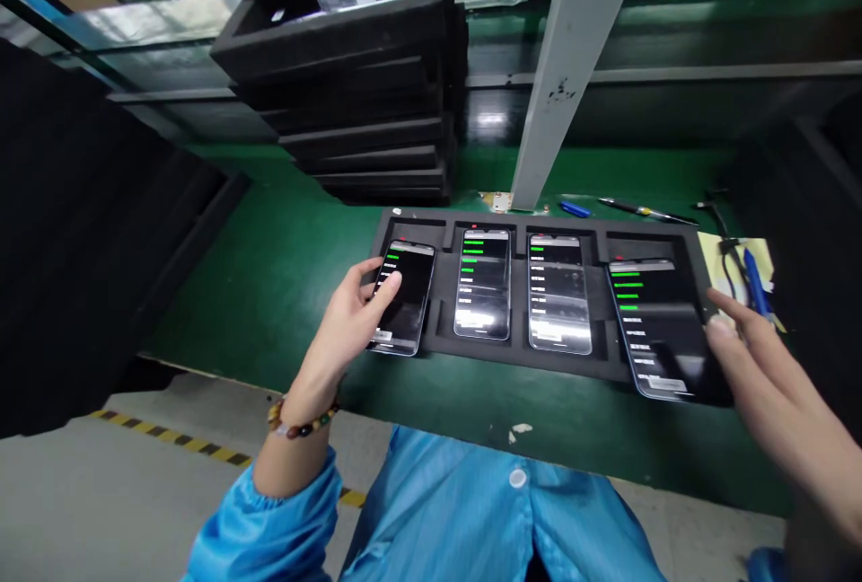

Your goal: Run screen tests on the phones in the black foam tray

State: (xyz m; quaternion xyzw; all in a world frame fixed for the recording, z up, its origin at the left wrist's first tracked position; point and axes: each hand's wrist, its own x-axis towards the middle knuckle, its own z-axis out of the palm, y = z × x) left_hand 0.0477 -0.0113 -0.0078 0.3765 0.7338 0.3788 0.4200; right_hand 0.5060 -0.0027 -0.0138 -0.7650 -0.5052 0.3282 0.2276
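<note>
In the head view, the left hand (pixel 356 308) reached up from the lower left with its forearm slanting inward, a beaded bracelet (pixel 303 425) at the wrist and the blue sleeve (pixel 269 519) behind it. It grasped the leftmost phone (pixel 410 304), thumb laid over the screen and the fingers at its left edge. That phone sat slightly tilted at the tray's left end, its lower end past the near rim.

The right hand (pixel 760 348) came in from the lower right, thumb and forefinger extended toward the right side of the rightmost phone (pixel 650 321); whether they gripped it or only lay beside it, I could not tell. This phone was askew, its bottom overhanging the near rim of the black foam tray (pixel 498 353). The two middle phones, the second phone (pixel 483 286) and the third phone (pixel 558 295), lay within their compartments, away from both hands.

A strip of green tabletop (pixel 283 268) ran between tray and near edge, and a wider stretch spread leftward. Behind, the tall tray stack (pixel 377 106) and the grey post (pixel 572 52) bounded the room; pens (pixel 646 211), yellow paper (pixel 760 251) and cables (pixel 725 250) crowded the tray's far right corner.
</note>
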